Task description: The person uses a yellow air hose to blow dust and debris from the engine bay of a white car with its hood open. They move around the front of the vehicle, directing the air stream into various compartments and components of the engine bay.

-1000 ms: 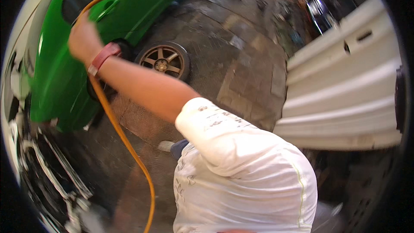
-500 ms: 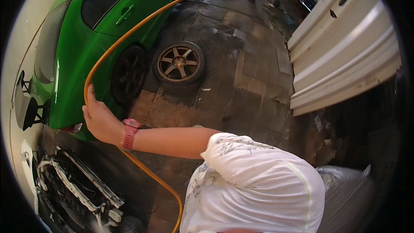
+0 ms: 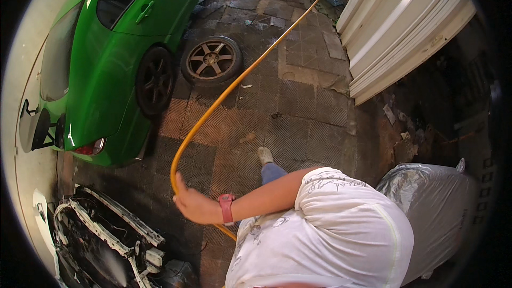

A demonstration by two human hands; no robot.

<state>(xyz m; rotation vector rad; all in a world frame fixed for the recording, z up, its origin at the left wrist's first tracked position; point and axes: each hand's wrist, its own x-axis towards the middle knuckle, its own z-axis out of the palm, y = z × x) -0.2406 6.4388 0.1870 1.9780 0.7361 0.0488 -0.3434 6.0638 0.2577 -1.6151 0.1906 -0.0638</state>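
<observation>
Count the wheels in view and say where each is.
2: a mounted wheel on the green car, and a loose wheel on the floor between the car and the yellow hose. The car may hide others.

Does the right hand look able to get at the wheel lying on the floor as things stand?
Probably not: the right hand holds the yellow hose, and the wheel looks well out of its reach. The hose also crosses between them, though nothing else seems in the way.
</observation>
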